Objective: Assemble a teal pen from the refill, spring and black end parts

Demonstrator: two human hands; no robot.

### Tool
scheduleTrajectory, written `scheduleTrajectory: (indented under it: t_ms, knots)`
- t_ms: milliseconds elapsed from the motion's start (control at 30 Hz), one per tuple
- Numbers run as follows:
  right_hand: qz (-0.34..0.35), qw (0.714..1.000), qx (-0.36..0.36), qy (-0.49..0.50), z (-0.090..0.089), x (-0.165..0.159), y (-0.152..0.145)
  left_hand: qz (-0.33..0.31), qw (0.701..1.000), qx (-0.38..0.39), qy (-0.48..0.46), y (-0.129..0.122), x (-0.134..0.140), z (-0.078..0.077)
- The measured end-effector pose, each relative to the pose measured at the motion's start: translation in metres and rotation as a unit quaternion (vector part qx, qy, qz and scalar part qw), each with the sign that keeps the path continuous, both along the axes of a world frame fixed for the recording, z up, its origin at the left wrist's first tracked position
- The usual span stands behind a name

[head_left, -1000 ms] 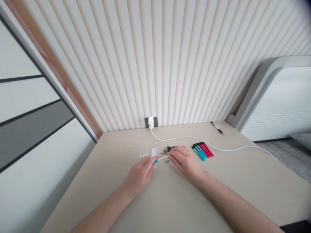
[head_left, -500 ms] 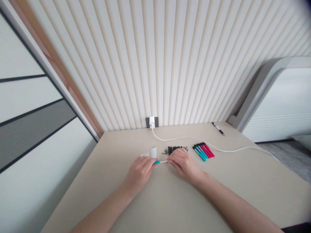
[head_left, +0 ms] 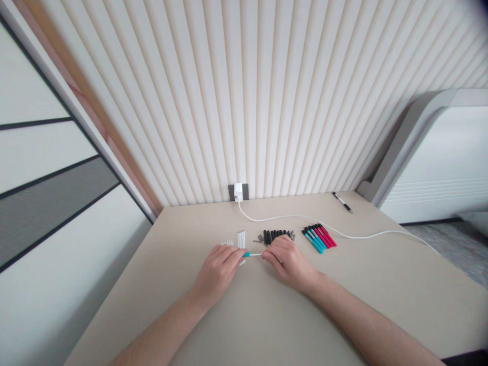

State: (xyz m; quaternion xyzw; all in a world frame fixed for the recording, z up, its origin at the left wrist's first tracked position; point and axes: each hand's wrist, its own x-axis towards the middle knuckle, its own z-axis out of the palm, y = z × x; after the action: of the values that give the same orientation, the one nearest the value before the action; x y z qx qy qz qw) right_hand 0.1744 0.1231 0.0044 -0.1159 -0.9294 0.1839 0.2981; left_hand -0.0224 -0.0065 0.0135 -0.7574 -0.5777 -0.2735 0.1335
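Note:
Both hands meet over the middle of the beige table. My left hand pinches the teal end of a thin pen part, a white rod with a teal tip. My right hand grips the rod's other end. The piece lies level between the two hands, just above the tabletop. Behind the fingers lie white tubes and a few short white pieces.
A row of black pen parts and small grey bits lie behind my right hand. Finished teal and red pens lie to the right. A white cable runs from a wall charger. A black pen lies far right.
The hands have drawn closer together, so less of the white rod shows between them. The rod went from tilted to level. The camera tilted slightly.

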Motion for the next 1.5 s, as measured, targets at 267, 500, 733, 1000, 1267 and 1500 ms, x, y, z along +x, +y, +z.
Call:
scheduleTrajectory:
  t_ms: [267,500,733,1000,1267,1500]
  knots:
    - [-0.011,1.000,-0.014,-0.011,0.000,0.000,0.000,-0.016,0.999,-0.025,0.020,-0.002,0.000,-0.003]
    - [-0.052,0.998,-0.027,-0.022,-0.002,0.000,0.007,0.040,0.991,-0.068,0.104,0.000,-0.006,-0.008]
    - [-0.067,0.996,-0.013,-0.064,-0.012,0.000,0.011,0.081,0.988,-0.097,0.082,0.001,-0.006,-0.005]
    - [-0.065,0.994,-0.049,-0.077,-0.011,-0.002,0.008,0.088,0.983,-0.143,0.072,0.000,-0.001,-0.003]
    - [-0.068,0.995,-0.068,0.017,-0.008,-0.001,0.009,0.095,0.981,-0.146,0.082,0.001,-0.003,-0.007]
    - [-0.057,0.997,-0.045,0.013,-0.009,-0.002,0.007,0.088,0.984,-0.132,0.077,0.001,-0.002,-0.007]
